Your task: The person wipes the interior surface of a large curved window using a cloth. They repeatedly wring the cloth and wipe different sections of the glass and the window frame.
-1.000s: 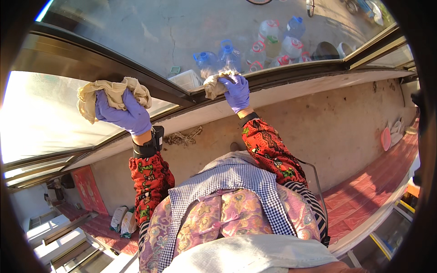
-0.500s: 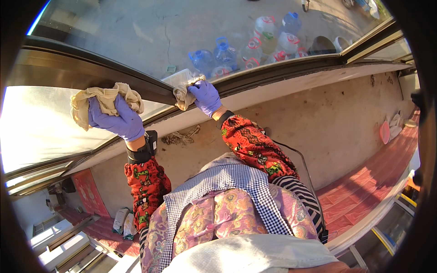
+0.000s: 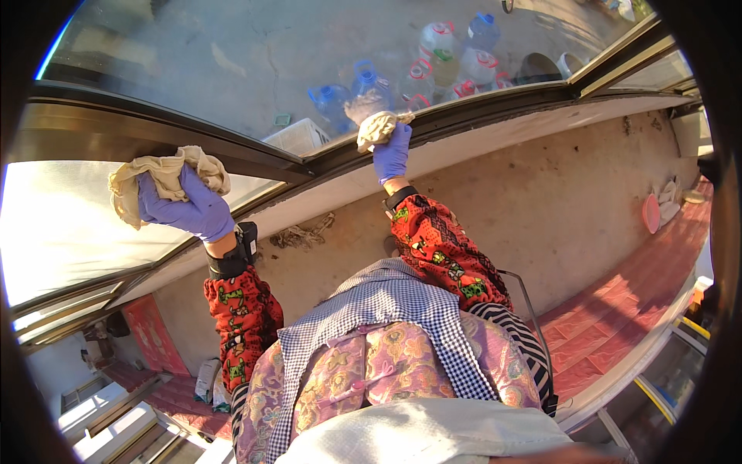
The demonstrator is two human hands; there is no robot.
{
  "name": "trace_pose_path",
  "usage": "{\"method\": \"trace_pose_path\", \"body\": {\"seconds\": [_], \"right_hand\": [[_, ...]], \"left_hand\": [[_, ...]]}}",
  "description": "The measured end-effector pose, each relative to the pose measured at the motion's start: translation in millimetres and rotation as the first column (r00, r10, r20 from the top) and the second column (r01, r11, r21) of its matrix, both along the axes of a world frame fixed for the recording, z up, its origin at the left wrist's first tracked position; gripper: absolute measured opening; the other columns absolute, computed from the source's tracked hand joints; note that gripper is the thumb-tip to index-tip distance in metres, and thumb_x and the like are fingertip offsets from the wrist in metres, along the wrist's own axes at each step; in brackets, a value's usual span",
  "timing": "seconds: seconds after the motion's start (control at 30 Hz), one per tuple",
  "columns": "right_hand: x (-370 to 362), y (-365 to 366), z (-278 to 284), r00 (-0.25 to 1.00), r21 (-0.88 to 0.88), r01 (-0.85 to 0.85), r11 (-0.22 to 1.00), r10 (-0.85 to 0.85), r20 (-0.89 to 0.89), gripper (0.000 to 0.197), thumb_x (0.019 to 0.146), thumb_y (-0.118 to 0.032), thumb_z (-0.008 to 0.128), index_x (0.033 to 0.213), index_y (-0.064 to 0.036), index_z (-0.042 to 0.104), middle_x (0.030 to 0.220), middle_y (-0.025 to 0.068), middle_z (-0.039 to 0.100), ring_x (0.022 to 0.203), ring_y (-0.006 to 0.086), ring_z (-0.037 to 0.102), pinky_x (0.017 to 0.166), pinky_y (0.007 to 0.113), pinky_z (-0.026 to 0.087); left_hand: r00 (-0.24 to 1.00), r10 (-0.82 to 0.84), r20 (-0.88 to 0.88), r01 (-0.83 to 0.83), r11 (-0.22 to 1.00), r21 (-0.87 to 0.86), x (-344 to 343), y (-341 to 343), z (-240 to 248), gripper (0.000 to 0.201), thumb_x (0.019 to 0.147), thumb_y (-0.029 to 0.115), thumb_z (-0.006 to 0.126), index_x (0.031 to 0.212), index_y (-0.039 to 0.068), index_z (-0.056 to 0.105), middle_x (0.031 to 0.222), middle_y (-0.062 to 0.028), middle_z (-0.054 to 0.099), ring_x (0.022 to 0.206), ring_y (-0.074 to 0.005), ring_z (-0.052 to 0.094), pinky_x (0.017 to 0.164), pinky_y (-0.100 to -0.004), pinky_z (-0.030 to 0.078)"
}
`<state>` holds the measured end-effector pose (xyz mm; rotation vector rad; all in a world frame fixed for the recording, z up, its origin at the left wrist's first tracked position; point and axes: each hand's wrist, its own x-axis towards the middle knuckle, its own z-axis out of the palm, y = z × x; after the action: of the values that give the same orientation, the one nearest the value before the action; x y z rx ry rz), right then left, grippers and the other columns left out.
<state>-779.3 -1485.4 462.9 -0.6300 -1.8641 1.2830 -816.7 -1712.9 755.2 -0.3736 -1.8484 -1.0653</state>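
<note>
as the left hand [image 3: 188,207] clutches one cloth [image 3: 165,169], the right hand [image 3: 393,156] clasps another cloth [image 3: 377,131].

Blue and clear plastic jugs [image 3: 444,69] are clustered on grey outdoor ground [image 3: 332,46]. Pale sacks [image 3: 205,380] are set on red floor tiles [image 3: 179,400].

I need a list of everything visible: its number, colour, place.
Window frame: one, dark brown, upper picture
Cloths: two, cream, at the frame
Bottles: several, blue or clear, beyond the frame
Container: one, white, beside the bottles
Basin: one, pink, far right
Tiles: many, red, lower right
Bags: about two, pale, lower left
Clothing: several pieces, multicoloured, lower centre
Left hand: one, purple-gloved, gripping the left cloth
Right hand: one, purple-gloved, gripping the right cloth
</note>
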Motion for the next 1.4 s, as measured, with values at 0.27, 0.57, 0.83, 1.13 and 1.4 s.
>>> {"method": "trace_pose_path", "body": {"seconds": [0.27,0.57,0.83,1.13,1.4], "right_hand": [[-2.1,-35.9,102.2,0.921,-0.009,-0.359,0.933,0.352,-0.167,0.046,0.069,0.002,0.072,0.114,-0.0043,0.065,0.112,0.0132,0.055,0.103,0.0284,0.056,0.092,0.035,0.048],[-48.4,-4.0,235.8,0.798,0.334,0.135,0.933,0.097,-0.594,0.054,0.066,-0.012,0.082,0.119,-0.0192,0.07,0.108,0.0089,0.051,0.099,0.0285,0.051,0.085,0.036,0.045],[-34.5,-91.4,107.6,0.881,0.521,-0.242,0.818,0.41,-0.234,0.036,0.072,-0.013,0.078,0.107,-0.0198,0.072,0.096,0.0057,0.06,0.088,0.0296,0.06,0.073,0.04,0.051],[-17.3,-108.6,40.3,0.845,0.043,-0.535,0.844,0.533,0.044,0.026,0.074,-0.011,0.077,0.098,-0.0107,0.067,0.093,0.0118,0.062,0.089,0.033,0.061,0.072,0.042,0.051],[-7.5,-6.2,2.8,0.903,0.67,-0.41,0.618,0.376,0.206,0.021,0.08,-0.014,0.067,0.1,-0.0186,0.071,0.095,0.0074,0.062,0.09,0.0281,0.061,0.074,0.039,0.052]], "left_hand": [[0.993,0.07,-0.096,-0.085,0.984,-0.157,-1.5,-7.4,2.1,0.041,0.084,0.009,0.077,0.119,-0.005,0.06,0.108,-0.0086,0.057,0.097,-0.0174,0.056,0.09,-0.0336,0.045],[0.998,0.067,-0.003,-0.067,0.991,-0.12,0.6,-12.9,-3.7,0.059,0.081,0.015,0.08,0.13,-0.003,0.053,0.123,-0.0154,0.046,0.117,-0.0295,0.046,0.102,-0.042,0.038],[1.0,0.019,0.009,-0.019,0.997,-0.077,3.0,-8.5,-2.4,0.04,0.084,0.003,0.071,0.12,-0.008,0.059,0.107,-0.0084,0.058,0.096,-0.0174,0.056,0.091,-0.033,0.045],[0.998,0.043,0.042,-0.041,0.999,-0.026,-0.5,-0.7,-1.1,0.039,0.084,0.0,0.07,0.121,-0.005,0.058,0.102,-0.0031,0.056,0.09,-0.0119,0.055,0.086,-0.029,0.047],[0.994,-0.068,0.082,0.064,0.997,0.051,1.9,-2.0,-0.9,0.054,0.085,0.013,0.077,0.13,-0.007,0.055,0.118,-0.0111,0.059,0.106,-0.0207,0.057,0.099,-0.0352,0.046]]}}
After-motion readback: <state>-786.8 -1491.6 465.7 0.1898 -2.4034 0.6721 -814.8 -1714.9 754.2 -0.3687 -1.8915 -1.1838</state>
